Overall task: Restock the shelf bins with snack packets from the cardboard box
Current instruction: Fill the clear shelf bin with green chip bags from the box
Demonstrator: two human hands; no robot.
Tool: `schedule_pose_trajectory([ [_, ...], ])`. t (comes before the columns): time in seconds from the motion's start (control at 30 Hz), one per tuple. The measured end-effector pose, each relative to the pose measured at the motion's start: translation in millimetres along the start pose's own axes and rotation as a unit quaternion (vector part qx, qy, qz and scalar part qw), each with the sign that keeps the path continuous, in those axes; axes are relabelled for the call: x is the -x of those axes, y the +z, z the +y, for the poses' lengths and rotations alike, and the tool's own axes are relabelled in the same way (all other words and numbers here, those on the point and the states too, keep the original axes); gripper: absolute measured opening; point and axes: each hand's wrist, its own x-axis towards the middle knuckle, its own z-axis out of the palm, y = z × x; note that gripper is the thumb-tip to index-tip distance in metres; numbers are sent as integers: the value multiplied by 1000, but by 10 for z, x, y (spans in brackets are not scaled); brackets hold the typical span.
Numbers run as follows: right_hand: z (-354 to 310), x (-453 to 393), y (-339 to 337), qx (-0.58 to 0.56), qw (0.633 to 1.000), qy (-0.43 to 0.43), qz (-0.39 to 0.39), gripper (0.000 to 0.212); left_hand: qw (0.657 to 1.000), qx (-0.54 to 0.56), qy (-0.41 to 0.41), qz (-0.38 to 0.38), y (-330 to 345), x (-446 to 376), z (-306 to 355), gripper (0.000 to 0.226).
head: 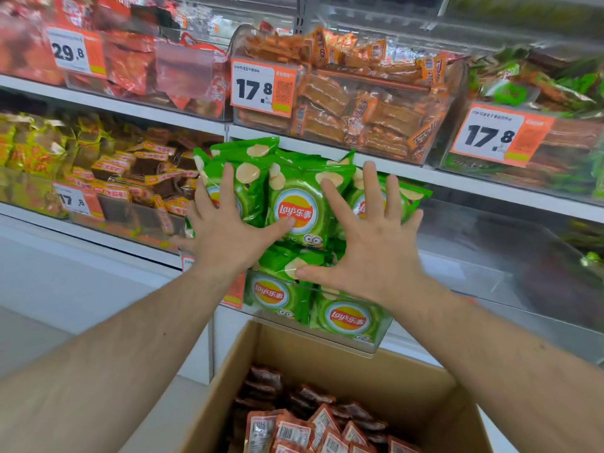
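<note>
A heap of green Lay's chip packets fills a clear shelf bin at centre and rises above its rim. My left hand lies flat on the left side of the heap, fingers spread and straight. My right hand presses the right side the same way, thumb low on a packet. Neither hand grips a packet. Below, an open cardboard box holds several small red-orange snack packets.
Clear bins on white shelves surround the heap: orange packets above it, red packets at upper left, yellow-and-brown packets at left, green ones at upper right. A nearly empty clear bin sits to the right. Orange price tags hang on the bins.
</note>
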Motion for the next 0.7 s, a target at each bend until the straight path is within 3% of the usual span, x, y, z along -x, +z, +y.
schedule_pose_trajectory([
  [0.2,10,-226,144,-39,994,12,-101,130,1000,-24,6,-8,43,-67,-26,124],
  [0.7,241,-628,410,-55,984,28,-165,142,997,-73,26,-22,241,-313,-6,112],
])
